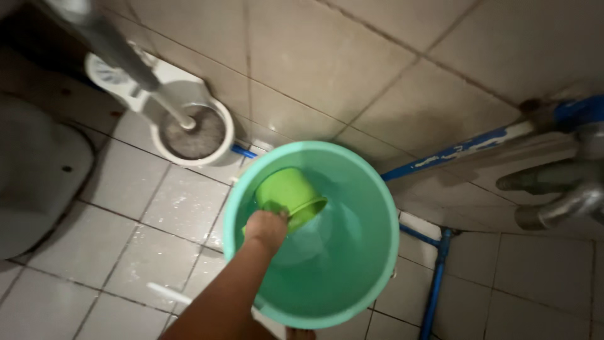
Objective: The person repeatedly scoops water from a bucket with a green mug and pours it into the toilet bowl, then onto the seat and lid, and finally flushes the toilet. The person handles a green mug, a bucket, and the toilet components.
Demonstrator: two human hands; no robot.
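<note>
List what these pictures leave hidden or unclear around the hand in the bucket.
- Head view: fingers of the hand are hidden behind the green scoop; its grip cannot be seen.
- Which hand it is: forearm cut off by the bottom edge.
- Other hand: out of view.
- Water depth in the teal bucket: dim light, unclear.
- Brush holder contents: blurred.

A white toilet brush holder (194, 133) with a grey handle is seen at upper left on the tiled floor (157, 214). Blue pipes (440, 154) are run along the tiled wall (352, 56) at right, and grey metal pipes (560, 195) are seen at far right.
</note>
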